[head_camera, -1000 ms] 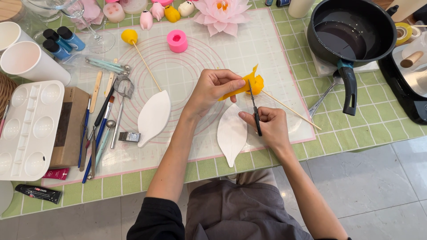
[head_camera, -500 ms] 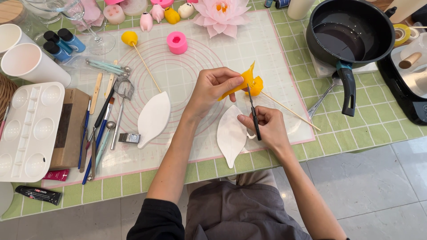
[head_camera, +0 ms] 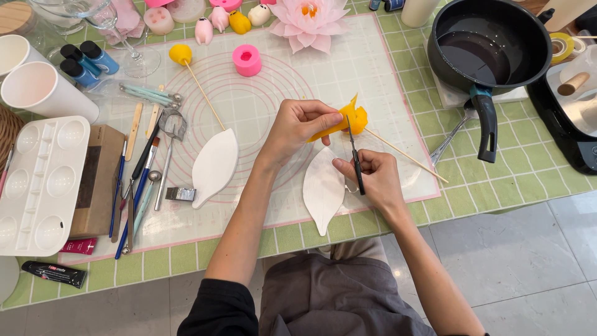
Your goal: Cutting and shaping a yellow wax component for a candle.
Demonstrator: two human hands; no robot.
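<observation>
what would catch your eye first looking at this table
The bright yellow piece on a stick at the mat's centre, pinched by the left hand while the right hand holds small scissors to it. Next, the pink flower at the top edge and the black pan at the upper right.

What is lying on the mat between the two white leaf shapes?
Only the left forearm crosses above it; the mat between the leaf shapes looks bare, in the head view.

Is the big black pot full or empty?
Partly filled: the black pot holds a shallow pool of clear liquid, with a bare dark wall above it.
</observation>
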